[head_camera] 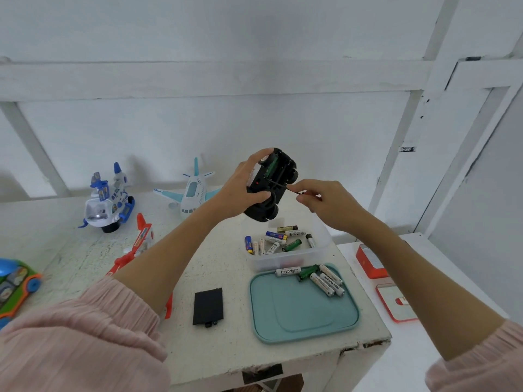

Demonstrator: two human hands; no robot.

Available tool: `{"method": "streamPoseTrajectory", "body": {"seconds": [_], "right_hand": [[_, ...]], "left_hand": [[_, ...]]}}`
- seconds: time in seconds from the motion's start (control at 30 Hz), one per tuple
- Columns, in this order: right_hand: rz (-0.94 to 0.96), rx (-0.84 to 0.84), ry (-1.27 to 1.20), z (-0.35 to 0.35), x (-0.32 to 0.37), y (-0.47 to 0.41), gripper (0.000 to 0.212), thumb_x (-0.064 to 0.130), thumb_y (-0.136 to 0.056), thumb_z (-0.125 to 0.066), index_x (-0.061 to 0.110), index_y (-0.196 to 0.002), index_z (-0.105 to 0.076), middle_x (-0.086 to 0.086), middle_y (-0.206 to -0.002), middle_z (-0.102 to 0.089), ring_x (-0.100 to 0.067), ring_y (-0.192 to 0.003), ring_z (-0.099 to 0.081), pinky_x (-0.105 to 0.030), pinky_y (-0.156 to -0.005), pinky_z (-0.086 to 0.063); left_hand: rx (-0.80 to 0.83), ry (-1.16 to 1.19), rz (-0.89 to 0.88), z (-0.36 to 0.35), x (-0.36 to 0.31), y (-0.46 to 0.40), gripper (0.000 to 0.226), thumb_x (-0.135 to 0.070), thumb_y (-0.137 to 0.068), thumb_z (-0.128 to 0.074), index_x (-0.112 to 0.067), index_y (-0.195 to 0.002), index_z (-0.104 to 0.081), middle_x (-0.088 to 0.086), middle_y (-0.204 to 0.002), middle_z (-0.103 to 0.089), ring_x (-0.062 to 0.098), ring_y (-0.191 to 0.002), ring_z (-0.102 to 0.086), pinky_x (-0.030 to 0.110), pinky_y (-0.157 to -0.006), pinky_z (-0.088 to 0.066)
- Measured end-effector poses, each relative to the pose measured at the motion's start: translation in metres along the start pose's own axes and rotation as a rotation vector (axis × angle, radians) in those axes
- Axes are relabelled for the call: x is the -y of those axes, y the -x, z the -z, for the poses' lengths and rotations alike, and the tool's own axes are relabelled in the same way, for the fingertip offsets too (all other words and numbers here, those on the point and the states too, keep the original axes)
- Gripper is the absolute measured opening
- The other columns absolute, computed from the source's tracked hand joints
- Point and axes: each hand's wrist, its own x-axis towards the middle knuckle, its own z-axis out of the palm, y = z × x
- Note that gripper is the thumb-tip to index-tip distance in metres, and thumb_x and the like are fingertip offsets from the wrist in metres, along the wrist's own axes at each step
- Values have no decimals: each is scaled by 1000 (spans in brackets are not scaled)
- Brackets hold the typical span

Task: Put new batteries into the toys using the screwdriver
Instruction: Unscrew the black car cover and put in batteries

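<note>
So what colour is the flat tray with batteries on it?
Teal tray, seen clearly in the head view.

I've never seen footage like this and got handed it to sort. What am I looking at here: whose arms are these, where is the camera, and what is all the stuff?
There is no machine: a person wears one wide-angle camera on the head, looking down at their own arms. The left hand grips a black toy car turned underside up, its battery bay open. The right hand pinches a small screwdriver whose tip reaches into the car. On the white table lie the black battery cover, a clear tub of mixed batteries, and a teal lid with a few more batteries on it. Other toys wait at the back and left: two planes and a colourful car.
</note>
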Motion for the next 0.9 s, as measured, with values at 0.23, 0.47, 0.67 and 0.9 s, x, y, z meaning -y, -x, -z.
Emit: {"method": "streamPoseTrajectory", "body": {"seconds": [0.23, 0.47, 0.67, 0.9], "right_hand": [[-25, -64, -8, -17, 2, 3, 28, 18, -95, -48, 23, -120, -59, 19, -67, -47, 0, -59, -42, -27, -68, -38], [121, -245, 254, -41, -6, 15, 30, 14, -95, -48, 18, -122, -59, -4, -88, -67, -27, -70, -59, -28, -51, -38], [165, -337, 287, -49, -4, 18, 30, 12, -84, -53, 12, -111, -66, -3, -64, -60, -22, -42, -47, -13, -40, -20], [170, -270, 195, -41, -8, 22, 35, 20, -89, -44, 16, -118, -63, -3, -77, -66, -23, -61, -57, -23, -47, -34]], "left_hand": [[-58, 62, 0, -6, -2, 6, 75, -16, -78, -62, -55, -132, -26, -6, -134, -39, 19, -124, -41, 51, -103, -41], [-20, 157, 10, -9, 5, 8, 73, 0, -88, -58, -40, -138, -23, -6, -129, -39, -22, -99, -42, 16, -88, -45], [-18, 259, 43, -10, 3, 11, 72, -3, -91, -58, -49, -132, -22, -6, -123, -45, 5, -111, -51, 23, -89, -50], [12, 237, 54, -8, 7, 11, 74, -1, -89, -59, -47, -134, -24, -8, -127, -42, 11, -123, -43, 27, -93, -48]]}}
